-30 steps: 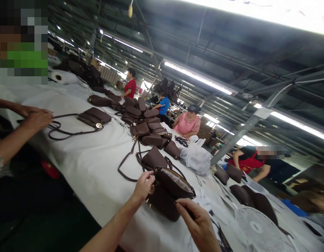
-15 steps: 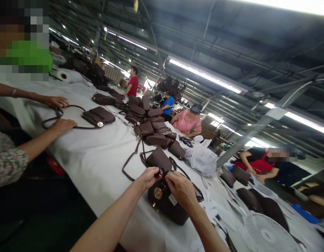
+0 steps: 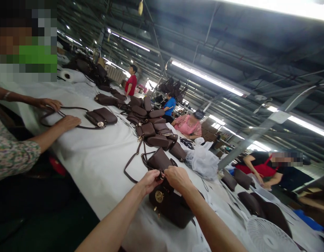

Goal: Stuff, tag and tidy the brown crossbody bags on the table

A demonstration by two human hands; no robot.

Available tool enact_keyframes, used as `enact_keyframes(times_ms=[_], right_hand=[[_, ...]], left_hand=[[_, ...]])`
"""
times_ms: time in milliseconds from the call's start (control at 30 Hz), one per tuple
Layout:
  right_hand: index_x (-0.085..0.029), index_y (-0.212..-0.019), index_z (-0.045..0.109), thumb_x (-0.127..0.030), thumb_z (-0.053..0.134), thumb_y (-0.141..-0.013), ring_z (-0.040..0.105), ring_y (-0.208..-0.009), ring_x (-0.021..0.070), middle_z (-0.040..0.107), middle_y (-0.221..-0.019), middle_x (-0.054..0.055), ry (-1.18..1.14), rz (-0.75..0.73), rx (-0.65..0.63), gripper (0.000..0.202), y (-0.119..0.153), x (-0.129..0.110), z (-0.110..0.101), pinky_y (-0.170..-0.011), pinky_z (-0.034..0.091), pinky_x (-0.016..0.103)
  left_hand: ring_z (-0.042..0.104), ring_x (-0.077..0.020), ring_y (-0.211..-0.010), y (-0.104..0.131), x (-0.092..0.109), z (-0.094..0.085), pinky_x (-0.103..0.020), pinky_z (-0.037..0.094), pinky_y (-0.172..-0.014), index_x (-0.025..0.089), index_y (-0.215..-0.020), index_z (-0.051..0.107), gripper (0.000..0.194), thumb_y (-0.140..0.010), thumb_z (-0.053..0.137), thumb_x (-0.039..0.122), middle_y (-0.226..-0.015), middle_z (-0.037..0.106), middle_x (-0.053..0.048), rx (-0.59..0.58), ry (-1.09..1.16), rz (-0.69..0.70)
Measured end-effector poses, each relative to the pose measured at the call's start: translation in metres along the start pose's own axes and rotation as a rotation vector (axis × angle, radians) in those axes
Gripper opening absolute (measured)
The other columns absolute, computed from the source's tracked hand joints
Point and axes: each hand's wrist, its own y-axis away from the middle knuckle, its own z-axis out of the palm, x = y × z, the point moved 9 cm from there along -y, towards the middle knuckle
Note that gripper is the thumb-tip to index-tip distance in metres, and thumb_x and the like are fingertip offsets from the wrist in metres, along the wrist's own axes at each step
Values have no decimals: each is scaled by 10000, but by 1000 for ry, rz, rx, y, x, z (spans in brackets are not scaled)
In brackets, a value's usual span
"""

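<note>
Fingers: both hands pinched at top edge of brown bag [image 3: 172,206], probably on its zipper, hard to see.
Left hand [image 3: 150,181]: closed on bag top.
Right hand [image 3: 179,178]: same, touching left.
Bag: on white table [image 3: 98,164], near edge.
Fan [image 3: 267,234]: far right.

Fluorescent tubes [image 3: 206,78] overhead, main light source; skylight strip [image 3: 277,7] at top right blown out to white; roof between dim; white table cover [image 3: 98,164] evenly lit, shadows soft; wide-angle bend at edges; view tilted; faces pixelated.
</note>
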Motion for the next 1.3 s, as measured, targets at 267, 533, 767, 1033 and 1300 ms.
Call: enact_keyframes(times_ms=[267, 533, 767, 1033, 1300], right_hand=[[-126, -909, 721, -99, 487, -886, 689, -864, 267, 707, -930, 156, 6, -25, -54, 237, -12, -15, 4, -688, 499, 299], [-148, -901, 728, -182, 495, -907, 690, -868, 268, 703, -928, 138, -23, -13, -34, 236, -10, -6, 11, -688, 509, 299], [-132, -890, 723, -145, 488, -900, 687, -872, 268, 699, -917, 145, -47, -2, -16, 236, -9, -8, 10, -698, 503, 299], [-109, -880, 712, -112, 487, -881, 671, -882, 279, 692, -943, 166, -150, 28, -11, 224, -8, -2, 14, -706, 468, 314], [-181, -1021, 672, -79, 591, -769, 621, -801, 118, 703, -867, -5, -437, -33, 49, 283, 0, 10, 1, -686, 406, 181]], left_hand=[[545, -93, -619, 3, 6, 3, -215, 456, -651, 140, -674, 584, 162, -616, 606, -10, -659, 585, 12, -21, -111, 65], [466, -97, -521, 13, 0, -12, -217, 330, -521, 140, -585, 654, 97, -566, 633, 47, -521, 565, 34, 167, -340, 192], [544, -127, -555, 18, -1, -18, -244, 427, -576, 134, -580, 660, 145, -665, 661, 251, -546, 592, -6, 268, -378, 209], [552, -127, -516, 11, 5, -19, -217, 398, -498, 158, -533, 578, 165, -654, 664, 229, -495, 562, 9, 297, -453, 240], [624, -166, -757, 44, 50, -22, -235, 478, -656, 191, -665, 552, 150, -779, 576, 285, -698, 606, -15, 282, -567, 499]])
